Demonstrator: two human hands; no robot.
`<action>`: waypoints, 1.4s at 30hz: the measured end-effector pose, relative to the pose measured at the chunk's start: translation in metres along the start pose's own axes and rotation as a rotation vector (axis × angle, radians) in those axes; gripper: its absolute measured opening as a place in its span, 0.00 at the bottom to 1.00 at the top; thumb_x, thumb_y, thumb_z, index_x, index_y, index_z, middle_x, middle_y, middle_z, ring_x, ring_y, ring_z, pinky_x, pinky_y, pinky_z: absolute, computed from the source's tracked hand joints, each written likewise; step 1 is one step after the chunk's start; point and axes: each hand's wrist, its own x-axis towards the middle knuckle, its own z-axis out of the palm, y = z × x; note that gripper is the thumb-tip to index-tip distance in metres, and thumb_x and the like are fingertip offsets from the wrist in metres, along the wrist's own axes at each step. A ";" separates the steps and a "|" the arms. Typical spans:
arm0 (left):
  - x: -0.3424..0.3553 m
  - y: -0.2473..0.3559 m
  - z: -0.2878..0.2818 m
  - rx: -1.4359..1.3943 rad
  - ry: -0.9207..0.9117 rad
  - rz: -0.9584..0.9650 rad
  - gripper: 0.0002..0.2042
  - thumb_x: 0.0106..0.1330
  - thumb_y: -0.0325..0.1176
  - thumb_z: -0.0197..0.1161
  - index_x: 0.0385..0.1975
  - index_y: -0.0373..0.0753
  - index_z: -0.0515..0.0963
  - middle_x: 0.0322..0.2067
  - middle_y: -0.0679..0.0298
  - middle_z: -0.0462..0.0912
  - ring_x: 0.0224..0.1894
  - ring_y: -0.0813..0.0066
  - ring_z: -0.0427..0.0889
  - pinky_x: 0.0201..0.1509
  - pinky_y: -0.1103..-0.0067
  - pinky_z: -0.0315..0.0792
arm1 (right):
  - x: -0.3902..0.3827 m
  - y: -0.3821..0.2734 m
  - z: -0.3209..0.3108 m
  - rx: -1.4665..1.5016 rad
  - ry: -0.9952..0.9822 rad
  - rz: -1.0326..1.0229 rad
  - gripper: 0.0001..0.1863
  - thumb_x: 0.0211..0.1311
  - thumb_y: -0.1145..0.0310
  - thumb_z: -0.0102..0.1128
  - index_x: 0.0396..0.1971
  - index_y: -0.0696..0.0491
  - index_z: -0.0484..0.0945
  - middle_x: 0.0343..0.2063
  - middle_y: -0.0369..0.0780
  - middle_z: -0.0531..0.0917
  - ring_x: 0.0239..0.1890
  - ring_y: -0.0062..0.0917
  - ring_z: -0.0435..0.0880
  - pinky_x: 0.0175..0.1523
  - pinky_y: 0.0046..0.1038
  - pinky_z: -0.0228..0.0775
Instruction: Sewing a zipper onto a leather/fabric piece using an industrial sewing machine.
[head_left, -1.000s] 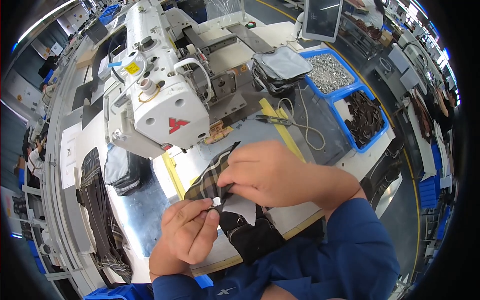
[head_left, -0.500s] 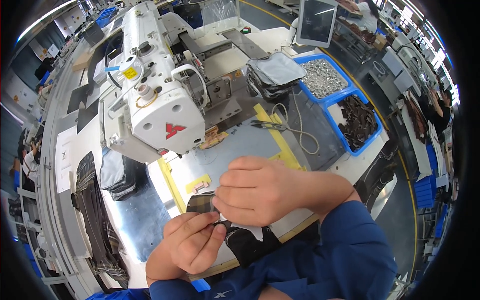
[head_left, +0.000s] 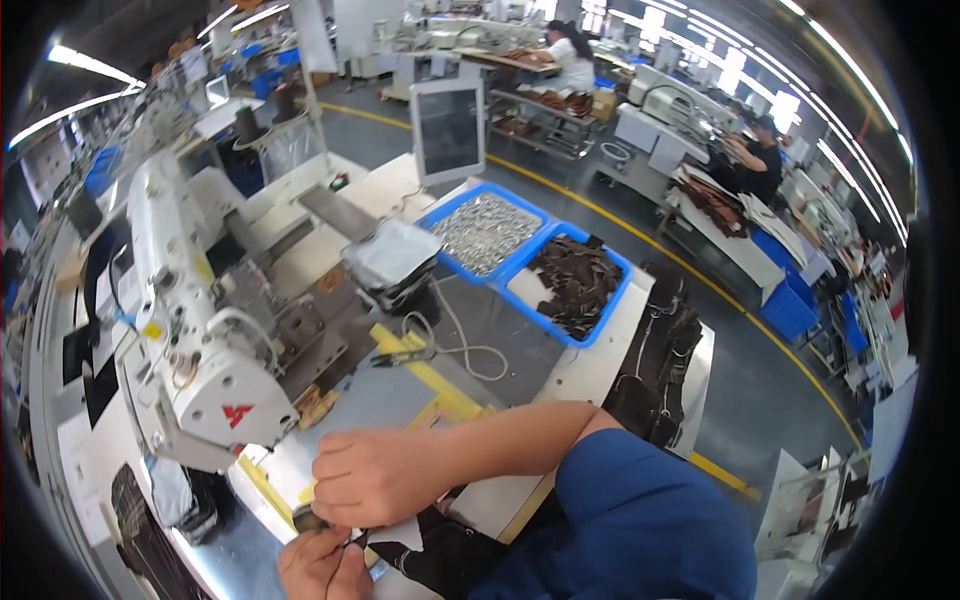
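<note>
My right hand point(head_left: 375, 478) is closed, its fingers curled over a small dark fabric piece point(head_left: 357, 539) in front of the sewing machine. Close below it, my left hand point(head_left: 325, 570) pinches the same piece between thumb and fingers. A white backing or paper edge point(head_left: 402, 534) sticks out beneath my right wrist. Black cloth point(head_left: 450, 555) lies beside it towards my body. What the fingertips do is mostly covered by the hands.
A white sewing machine point(head_left: 205, 360) stands at left. Beyond my hands lie thread snips point(head_left: 408, 355), a stack of fabric pieces point(head_left: 392, 255), and blue trays of metal parts point(head_left: 490, 233) and brown strips point(head_left: 575, 290). Black cloth point(head_left: 655, 360) hangs over the right edge.
The view has swung right and up, so the machine, trays and hands appear further left, with the hands lower. Both hands stay closed together on the fabric piece.
</note>
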 end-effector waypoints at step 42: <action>0.027 -0.012 -0.062 -0.273 -0.235 -0.528 0.08 0.64 0.26 0.73 0.40 0.33 0.88 0.34 0.53 0.87 0.33 0.55 0.85 0.38 0.69 0.77 | -0.006 0.001 -0.013 0.536 -0.154 0.234 0.14 0.52 0.80 0.71 0.39 0.54 0.81 0.38 0.39 0.84 0.40 0.36 0.84 0.46 0.38 0.76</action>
